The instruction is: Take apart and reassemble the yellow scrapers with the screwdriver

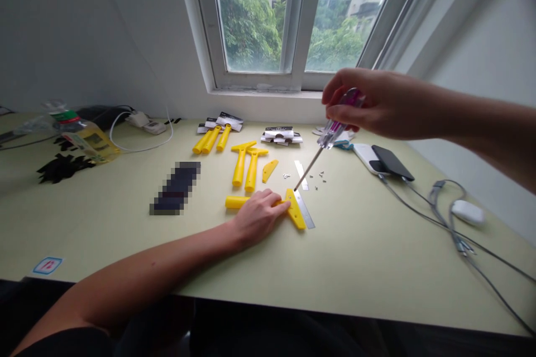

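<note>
My left hand (pixel 260 213) is closed around a yellow scraper (pixel 297 216), pressing it flat on the table with its handle to the left. A metal blade (pixel 305 213) lies along the scraper head's right side. In my right hand (pixel 355 103) is a screwdriver (pixel 333 133) with a clear, purple-tinted handle, held at a slant. Its tip meets the upper end of the scraper head, though any screw there is too small to make out. Just beyond lie a loose blade (pixel 298 170), small screws (pixel 321 173), small nuts (pixel 286 175) and a yellow clamp plate (pixel 269 170).
Two yellow scraper bodies (pixel 239 167) lie behind my left hand, with carded scrapers (pixel 213 138) farther back. Packaging (pixel 282 135) sits below the window. Phones (pixel 391 162), cables (pixel 446 217) and a white case (pixel 468 212) occupy the right side. A bottle (pixel 90 136) leans at far left.
</note>
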### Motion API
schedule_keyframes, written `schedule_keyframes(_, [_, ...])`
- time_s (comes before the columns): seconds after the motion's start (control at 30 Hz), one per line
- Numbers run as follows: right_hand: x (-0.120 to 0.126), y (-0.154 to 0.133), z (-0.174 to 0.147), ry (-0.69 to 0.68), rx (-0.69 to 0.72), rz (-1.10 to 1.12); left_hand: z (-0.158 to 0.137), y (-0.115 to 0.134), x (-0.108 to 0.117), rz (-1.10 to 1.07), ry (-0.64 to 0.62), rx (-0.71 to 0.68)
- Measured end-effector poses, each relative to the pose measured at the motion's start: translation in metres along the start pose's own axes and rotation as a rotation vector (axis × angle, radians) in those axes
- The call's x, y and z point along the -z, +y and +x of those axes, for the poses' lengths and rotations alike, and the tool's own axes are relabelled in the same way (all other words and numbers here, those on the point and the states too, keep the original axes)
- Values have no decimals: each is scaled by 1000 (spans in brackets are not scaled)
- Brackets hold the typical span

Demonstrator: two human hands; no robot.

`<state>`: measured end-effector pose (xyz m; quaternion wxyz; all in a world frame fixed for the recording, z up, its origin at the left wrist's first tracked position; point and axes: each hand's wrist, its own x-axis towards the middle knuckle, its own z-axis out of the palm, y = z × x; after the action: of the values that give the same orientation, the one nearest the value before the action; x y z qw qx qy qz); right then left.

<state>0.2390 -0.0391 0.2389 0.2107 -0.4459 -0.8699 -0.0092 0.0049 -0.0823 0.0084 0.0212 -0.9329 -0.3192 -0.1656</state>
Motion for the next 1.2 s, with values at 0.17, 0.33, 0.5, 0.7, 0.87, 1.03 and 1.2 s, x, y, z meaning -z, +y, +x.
schedule_keyframes(0.17, [-1,18,-5,76,25,27,-1,-1,-3,-1,26,10])
schedule_keyframes(0.33, [-14,31,-15,289,-33,250,0,-2,-3,45,35,33])
schedule_keyframes(0.5, [-38,40,-22,480,-77,460,1,-3,6,109,25,39])
schedule_keyframes(0.7, [-57,44,-26,632,-107,474,2,-6,13,171,38,49])
schedule_keyframes(0.87, [-55,44,-27,741,-136,465,0,-8,13,132,86,43])
schedule_keyframes(1.03, [-49,37,-30,833,-23,545,1,-9,19,-105,118,201])
schedule_keyframes(1.2, [-49,28,-33,820,0,495,9,-11,43,-442,74,407])
